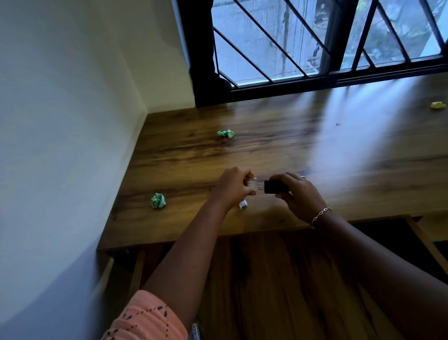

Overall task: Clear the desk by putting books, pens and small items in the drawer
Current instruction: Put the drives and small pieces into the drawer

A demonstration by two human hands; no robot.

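Both my hands hover over the front of the wooden desk [323, 146]. My right hand [297, 193] grips a small black block [275, 186] with a metal tip pointing left. My left hand [233, 186] pinches a small clear piece [253, 182] right at that tip. A small white tube-like item [243, 204] shows just under my left hand; whether the hand holds it I cannot tell. The drawer [280, 286] below the desk's front edge is pulled open, showing its wooden bottom.
Two crumpled green paper balls [225, 133] [158, 201] and a yellow one [437, 105] lie on the desk. A pale patterned item [196, 338] lies at the drawer's near left. A white wall runs along the left, and a barred window [313, 28] stands behind.
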